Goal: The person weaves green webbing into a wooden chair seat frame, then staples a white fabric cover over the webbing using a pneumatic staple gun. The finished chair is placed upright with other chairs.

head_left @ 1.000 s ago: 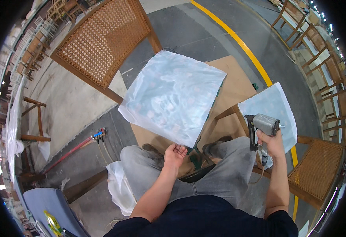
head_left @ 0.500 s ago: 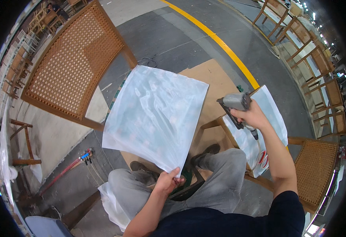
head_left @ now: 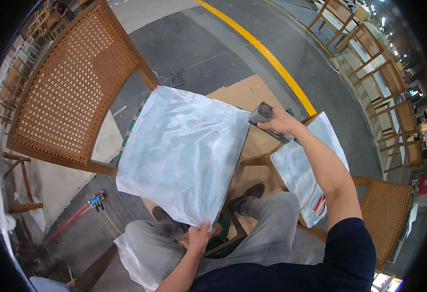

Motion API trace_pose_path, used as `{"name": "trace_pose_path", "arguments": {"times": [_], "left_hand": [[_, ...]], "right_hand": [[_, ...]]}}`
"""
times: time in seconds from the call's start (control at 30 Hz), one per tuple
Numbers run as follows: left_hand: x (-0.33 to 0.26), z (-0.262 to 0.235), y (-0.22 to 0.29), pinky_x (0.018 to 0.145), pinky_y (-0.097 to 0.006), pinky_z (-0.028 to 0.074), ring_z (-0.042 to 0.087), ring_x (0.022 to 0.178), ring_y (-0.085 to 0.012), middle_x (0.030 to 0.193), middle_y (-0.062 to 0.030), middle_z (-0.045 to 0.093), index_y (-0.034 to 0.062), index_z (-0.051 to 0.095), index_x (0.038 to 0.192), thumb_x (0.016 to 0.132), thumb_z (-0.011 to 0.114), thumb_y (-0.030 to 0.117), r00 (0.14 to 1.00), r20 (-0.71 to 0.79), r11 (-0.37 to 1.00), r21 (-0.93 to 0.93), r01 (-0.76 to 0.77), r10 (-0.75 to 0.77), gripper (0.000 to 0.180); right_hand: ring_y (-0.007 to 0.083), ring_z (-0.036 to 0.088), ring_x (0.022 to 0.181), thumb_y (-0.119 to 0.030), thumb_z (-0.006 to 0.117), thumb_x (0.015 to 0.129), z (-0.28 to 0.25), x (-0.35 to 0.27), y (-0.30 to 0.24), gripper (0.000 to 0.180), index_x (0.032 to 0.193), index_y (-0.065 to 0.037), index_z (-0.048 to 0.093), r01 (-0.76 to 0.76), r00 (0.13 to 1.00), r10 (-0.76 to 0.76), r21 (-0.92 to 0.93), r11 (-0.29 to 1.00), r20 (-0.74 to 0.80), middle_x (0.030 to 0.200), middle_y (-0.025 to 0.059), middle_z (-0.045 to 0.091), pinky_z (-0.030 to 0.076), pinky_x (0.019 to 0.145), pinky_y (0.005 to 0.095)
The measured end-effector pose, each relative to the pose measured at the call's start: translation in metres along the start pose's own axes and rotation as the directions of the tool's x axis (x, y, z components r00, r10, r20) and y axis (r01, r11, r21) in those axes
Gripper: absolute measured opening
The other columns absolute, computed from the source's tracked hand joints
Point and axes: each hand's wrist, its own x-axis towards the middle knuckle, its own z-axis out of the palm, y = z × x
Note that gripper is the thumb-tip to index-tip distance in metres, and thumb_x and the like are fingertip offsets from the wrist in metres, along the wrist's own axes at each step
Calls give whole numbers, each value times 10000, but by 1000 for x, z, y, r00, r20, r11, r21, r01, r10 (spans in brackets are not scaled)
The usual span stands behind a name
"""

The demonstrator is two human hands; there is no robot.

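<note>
A chair with a woven cane back (head_left: 77, 82) stands before me, its seat draped with thin white translucent fabric (head_left: 179, 151). My left hand (head_left: 199, 238) pinches the fabric at the seat's near corner and holds it drawn down. In my right hand (head_left: 279, 121) is a grey staple gun (head_left: 261, 113), its nose at the right edge of the seat near the far corner. Whether the nose touches the edge cannot be made out.
To the right another cane-back chair (head_left: 384, 214) carries white fabric on its seat, with red-handled scissors (head_left: 318, 205) on it. Cardboard (head_left: 257, 97) lies under the chair. A red hose (head_left: 67, 221) with blue valves runs along the floor at left. More chairs (head_left: 389, 78) line the far right.
My right hand has swung the staple gun left to the seat's right edge. My left hand has stayed on the fabric corner, and the fabric lies flatter.
</note>
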Motion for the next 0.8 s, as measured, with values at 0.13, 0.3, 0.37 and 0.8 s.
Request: {"name": "trace_pose_path", "arguments": {"times": [0.13, 0.3, 0.37, 0.8], "left_hand": [[6, -9, -9, 636, -298, 526, 639, 805, -136, 1061, -60, 719, -38, 668, 1250, 1036, 688, 152, 1000, 19, 1000, 21, 14, -14, 287], [7, -5, -14, 624, -293, 507, 625, 766, -134, 1003, -41, 702, -23, 665, 1225, 1036, 689, 152, 999, 38, 1000, 24, 10, -11, 259], [5, -6, -13, 619, -293, 496, 613, 744, -131, 979, -28, 692, -11, 662, 1214, 1038, 686, 153, 1000, 9, 999, 36, 13, -13, 242], [-6, -3, -9, 693, -296, 528, 647, 860, -131, 1069, -38, 715, -11, 663, 1272, 1041, 688, 183, 997, 67, 998, 47, -35, 32, 303]], "right_hand": [[141, 584, 595, -245, 881, 855, 8, 14, 7, 389, 1115, 3, 731, 8, 1000, -8, -9, 1000, 4, 797, 53, 682, 465, 567, 344], [117, 531, 553, -193, 865, 883, 9, 15, 27, 322, 1082, 8, 711, 208, 973, -211, -46, 977, -88, 752, 29, 651, 436, 524, 328], [138, 573, 556, -235, 874, 864, 11, 7, 19, 374, 1099, 16, 727, 99, 994, -98, 14, 995, -45, 757, 53, 675, 476, 551, 336], [189, 621, 591, -280, 893, 849, 43, -27, 8, 405, 1043, 32, 722, -36, 999, 37, -57, 998, 14, 725, 65, 682, 512, 592, 375]]}}
